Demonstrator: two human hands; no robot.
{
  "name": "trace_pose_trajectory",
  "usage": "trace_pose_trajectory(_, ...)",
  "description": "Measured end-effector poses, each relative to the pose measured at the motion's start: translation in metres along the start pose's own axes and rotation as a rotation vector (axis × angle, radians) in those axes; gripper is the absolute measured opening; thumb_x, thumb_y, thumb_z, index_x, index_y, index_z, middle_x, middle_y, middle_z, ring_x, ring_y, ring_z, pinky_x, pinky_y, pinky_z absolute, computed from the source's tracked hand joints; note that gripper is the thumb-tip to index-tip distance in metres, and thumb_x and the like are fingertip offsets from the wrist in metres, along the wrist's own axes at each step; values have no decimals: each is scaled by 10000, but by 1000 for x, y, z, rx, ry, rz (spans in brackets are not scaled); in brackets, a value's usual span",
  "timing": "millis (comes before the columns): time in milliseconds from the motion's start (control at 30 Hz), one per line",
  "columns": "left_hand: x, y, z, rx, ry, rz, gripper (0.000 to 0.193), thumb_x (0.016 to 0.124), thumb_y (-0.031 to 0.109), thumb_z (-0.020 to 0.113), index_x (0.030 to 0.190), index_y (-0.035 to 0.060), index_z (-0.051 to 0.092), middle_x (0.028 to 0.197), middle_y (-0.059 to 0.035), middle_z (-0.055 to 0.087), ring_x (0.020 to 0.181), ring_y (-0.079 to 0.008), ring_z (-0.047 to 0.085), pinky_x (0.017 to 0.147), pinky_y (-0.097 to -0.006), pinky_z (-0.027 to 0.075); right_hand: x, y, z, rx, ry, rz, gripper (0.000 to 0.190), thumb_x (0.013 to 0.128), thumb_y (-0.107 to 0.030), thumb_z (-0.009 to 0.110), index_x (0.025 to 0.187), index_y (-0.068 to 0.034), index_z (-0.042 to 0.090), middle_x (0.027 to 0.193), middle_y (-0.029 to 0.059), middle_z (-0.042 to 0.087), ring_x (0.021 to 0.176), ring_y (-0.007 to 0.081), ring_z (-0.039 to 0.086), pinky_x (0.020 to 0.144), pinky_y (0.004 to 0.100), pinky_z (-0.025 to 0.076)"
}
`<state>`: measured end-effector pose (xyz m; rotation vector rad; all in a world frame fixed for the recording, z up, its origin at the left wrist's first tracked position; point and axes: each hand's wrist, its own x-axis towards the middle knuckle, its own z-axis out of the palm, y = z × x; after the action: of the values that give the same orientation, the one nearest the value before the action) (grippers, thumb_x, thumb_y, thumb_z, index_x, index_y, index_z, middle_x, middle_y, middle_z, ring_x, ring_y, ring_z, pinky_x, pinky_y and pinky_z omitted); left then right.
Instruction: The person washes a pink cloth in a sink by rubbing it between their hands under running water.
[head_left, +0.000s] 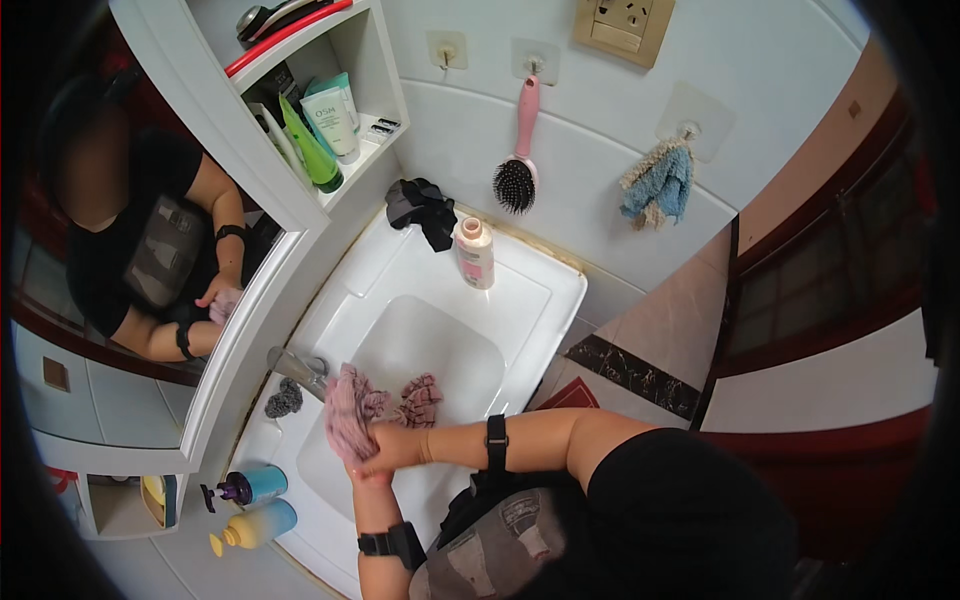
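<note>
A pink patterned cloth (349, 412) is bunched between my two hands over the white washbasin (480, 352), close under the metal faucet (296, 365). My right hand (397, 448) grips it from the right. Below, my left hand (369, 472) closes on its lower end, with most fingers hidden by the cloth and the other hand. Another bunched part of pink cloth (420, 401) hangs or lies to the right; whether it is the same piece is unclear. On the basin's back ledge stands an uncapped pink bottle (475, 259), beside a crumpled black cloth (424, 210).
Two pump bottles, one blue (259, 484) and one yellow-blue (262, 523), stand at the basin's left. A grey scouring pad (283, 399) lies near the faucet. The mirrored cabinet (300, 247) juts out at left. A pink hairbrush (526, 142) and cloths (660, 184) hang from wall hooks.
</note>
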<state>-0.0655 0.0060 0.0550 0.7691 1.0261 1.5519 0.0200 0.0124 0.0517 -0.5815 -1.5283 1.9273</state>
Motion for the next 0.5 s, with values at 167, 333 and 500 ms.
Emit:
trace_pose_trajectory(167, 0, -6, 9, -106, -80, -393, 416, 817, 218, 481, 1175, 9, 447, 1114, -109, 522, 1008, -198, 507, 843, -313, 433, -10, 4, 15, -341, 183, -136, 567, 679, -381, 676, 1074, -18, 492, 998, 160, 559, 999, 259, 503, 868, 331, 369)
trace_pose_trajectory(333, -20, -56, -48, -210, 480, -606, 318, 899, 260, 341, 1124, 67, 457, 1091, -29, 537, 971, -165, 531, 680, -315, 493, 15, 5, -11, -699, 383, -504, 209, 779, -227, 569, 863, -36, 548, 842, 144, 541, 774, 311, 514, 678, 361, 424)
trace_pose_trajectory(500, -19, -29, -21, -368, 376, -706, 226, 884, 247, 401, 1003, 78, 493, 949, -37, 589, 844, -175, 573, 612, -318, 497, 25, 41, -8, -599, 419, -241, 232, 788, -218, 530, 944, -48, 554, 905, 178, 545, 840, 323, 524, 716, 399, 424)
